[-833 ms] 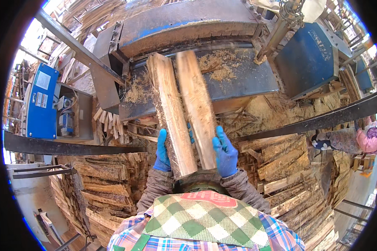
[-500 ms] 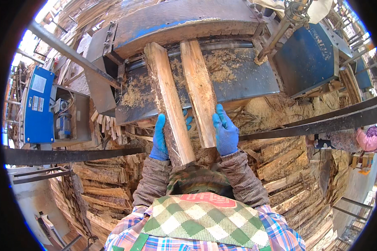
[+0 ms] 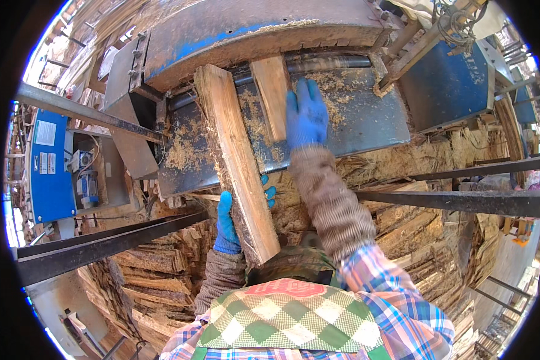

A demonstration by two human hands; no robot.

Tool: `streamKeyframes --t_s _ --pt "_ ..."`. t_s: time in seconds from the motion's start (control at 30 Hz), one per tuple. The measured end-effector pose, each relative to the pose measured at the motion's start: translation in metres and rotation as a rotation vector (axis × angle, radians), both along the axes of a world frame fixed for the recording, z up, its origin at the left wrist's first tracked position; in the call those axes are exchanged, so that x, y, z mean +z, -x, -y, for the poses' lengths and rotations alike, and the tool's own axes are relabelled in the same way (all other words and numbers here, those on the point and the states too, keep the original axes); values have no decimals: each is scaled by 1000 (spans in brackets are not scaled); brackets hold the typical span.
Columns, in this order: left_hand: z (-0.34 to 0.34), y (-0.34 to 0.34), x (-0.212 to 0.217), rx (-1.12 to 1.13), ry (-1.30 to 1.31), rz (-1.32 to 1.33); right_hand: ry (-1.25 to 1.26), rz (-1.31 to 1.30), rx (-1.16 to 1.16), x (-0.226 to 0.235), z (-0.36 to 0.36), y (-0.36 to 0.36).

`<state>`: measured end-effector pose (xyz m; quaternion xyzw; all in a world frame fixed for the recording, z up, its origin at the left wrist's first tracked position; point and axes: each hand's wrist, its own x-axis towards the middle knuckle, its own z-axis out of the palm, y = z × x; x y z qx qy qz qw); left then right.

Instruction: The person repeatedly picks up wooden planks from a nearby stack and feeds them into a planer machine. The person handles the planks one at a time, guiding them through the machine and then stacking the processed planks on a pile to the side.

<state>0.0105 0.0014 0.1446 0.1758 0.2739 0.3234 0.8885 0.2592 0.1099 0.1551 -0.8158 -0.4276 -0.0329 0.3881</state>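
My left hand (image 3: 227, 224), in a blue work glove, grips the near part of a long rough wood slab (image 3: 237, 159) with bark along its left edge. Its thumb lies on the left side, and fingertips show past the right. The slab's far end rests at the machine's opening. A shorter-looking wood slab (image 3: 271, 99) lies to its right on the metal feed table (image 3: 360, 123), its far end under the machine's hood. Reaching over the table, my right hand (image 3: 307, 114) has its gloved fingers stretched forward alongside that slab's right edge, thumb side close to the wood.
A dark metal roller (image 3: 336, 62) spans the opening beneath the heavy machine hood (image 3: 264, 45). Sawdust and shavings litter the table. Black metal bars (image 3: 462, 201) stand at both sides. Stacks of rough slabs (image 3: 156, 270) lie around me. A blue control box (image 3: 48, 165) is at left.
The right slab has slid forward, farther under the hood. My right hand has let go of its near end and moved forward beside it. My left hand still holds the left slab.
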Motion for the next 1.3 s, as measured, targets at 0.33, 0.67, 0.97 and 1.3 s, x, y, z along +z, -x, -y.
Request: streamKeyframes --t_s 0.33,0.67,0.97,1.3 --pt "2 50 -13 144 106 34 398 171 667 -17 115 28" --pt "21 55 -13 178 3 13 -185 -787 272 -8 245 122" --pt "-14 44 -11 138 -28 106 -166 -546 217 -33 201 97" --pt "-11 48 -11 134 -4 76 47 64 197 -7 62 64"
